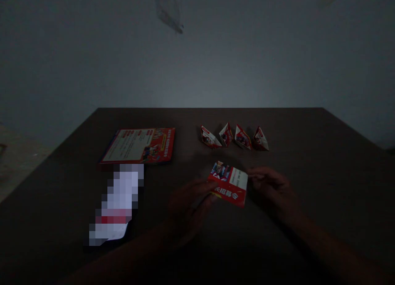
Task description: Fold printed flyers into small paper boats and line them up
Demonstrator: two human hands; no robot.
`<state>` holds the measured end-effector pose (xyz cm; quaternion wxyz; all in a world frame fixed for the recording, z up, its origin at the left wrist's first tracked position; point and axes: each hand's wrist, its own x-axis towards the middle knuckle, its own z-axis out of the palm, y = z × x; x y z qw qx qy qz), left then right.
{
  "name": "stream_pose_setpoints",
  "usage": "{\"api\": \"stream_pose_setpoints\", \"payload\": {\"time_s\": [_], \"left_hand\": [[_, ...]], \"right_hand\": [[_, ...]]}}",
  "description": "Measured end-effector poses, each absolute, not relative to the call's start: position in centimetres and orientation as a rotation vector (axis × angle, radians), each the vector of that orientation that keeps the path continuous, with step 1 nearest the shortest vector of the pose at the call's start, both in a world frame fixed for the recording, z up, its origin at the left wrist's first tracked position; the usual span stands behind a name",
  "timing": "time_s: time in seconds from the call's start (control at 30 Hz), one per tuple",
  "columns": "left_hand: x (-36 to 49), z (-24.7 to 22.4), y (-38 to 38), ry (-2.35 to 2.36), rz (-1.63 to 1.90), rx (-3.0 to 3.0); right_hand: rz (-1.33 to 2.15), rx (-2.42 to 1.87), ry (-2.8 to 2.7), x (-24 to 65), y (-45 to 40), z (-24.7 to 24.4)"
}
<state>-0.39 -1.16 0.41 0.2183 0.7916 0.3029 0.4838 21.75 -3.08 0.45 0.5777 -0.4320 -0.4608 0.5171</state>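
Between my hands is a folded red and white printed paper [233,185], held above the dark table. My left hand [194,202] is closed on its left edge, the thumb lying over the red print. At the upper right edge, the fingertips of my right hand [273,190] pinch the same paper. Beyond it stand several small folded paper pieces [243,137] in a row, printed red and white like the held one. Dim light hides the finer folds.
A stack of red and white printed sheets [129,147] lies at the left of the table [185,116]. Closer to me is a lit phone [119,202], its screen blurred out. A pale wall [247,62] rises behind; a clear plastic object [169,9] hangs above.
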Motion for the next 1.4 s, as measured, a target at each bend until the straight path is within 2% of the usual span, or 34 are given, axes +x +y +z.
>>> {"api": "stream_pose_setpoints", "payload": {"time_s": [0.23, 0.83, 1.4], "left_hand": [[-0.2, 0.7, -1.3, 0.872, 1.286, 2.021], [-0.1, 1.0, -1.3, 0.981, 1.082, 1.729], [0.3, 0.7, -1.3, 1.183, 1.108, 1.645]], "right_hand": [[0.996, -1.089, -1.257, 21.6, -3.2, 1.2], [1.010, -1.055, -1.387, 21.6, -3.1, 1.2], [0.915, -1.252, -1.285, 20.4, -3.3, 1.1]]}}
